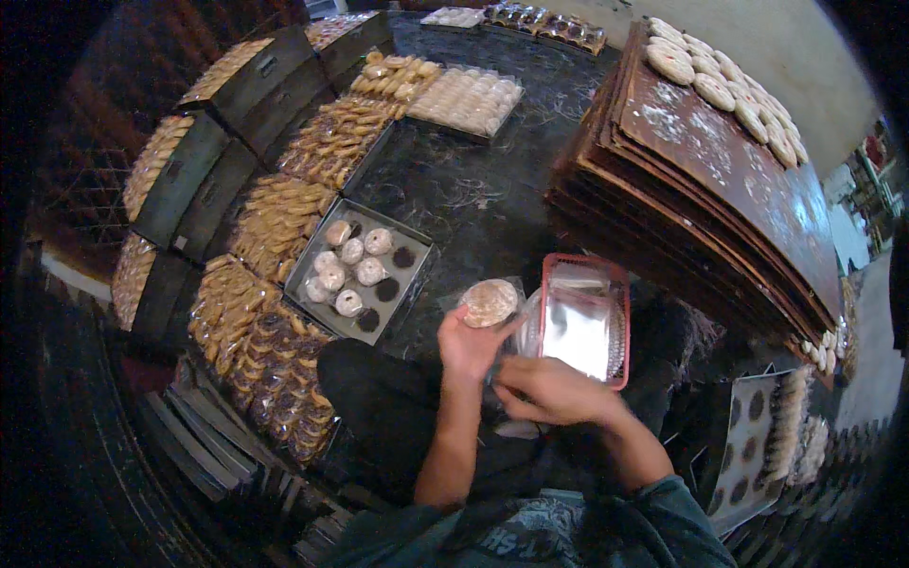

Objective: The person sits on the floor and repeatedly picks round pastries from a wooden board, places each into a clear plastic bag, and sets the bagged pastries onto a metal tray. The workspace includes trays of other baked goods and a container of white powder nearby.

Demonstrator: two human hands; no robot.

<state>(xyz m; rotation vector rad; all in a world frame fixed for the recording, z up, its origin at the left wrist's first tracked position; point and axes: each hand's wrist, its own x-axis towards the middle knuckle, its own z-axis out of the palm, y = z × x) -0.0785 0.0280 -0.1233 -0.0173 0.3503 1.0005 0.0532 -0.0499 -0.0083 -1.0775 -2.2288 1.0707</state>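
My left hand (466, 343) is closed round a flat, round bun (490, 303) dusted with white powder. Clear plastic wrapping shows around the bun's edges. Just below and to the right, my right hand (554, 390) has its fingers curled together close to the left wrist; whatever they grip is hidden, though a tiny bluish bit shows at the fingertips. Beside the hands, a red plastic basket (626, 364) holds a stack of shiny clear bags (578, 331). To the left, a metal tray (402, 317) carries several powdered buns (370, 272) and round dark marks.
Rows of wrapped pastries (279, 222) and stacked dark metal trays (204, 180) line the left. Farther back sits a tray of pale wrapped buns (469, 99). A tall stack of brown boards (663, 189) topped with flat rounds (720, 80) rises at right. Another tray (743, 445) stands lower right.
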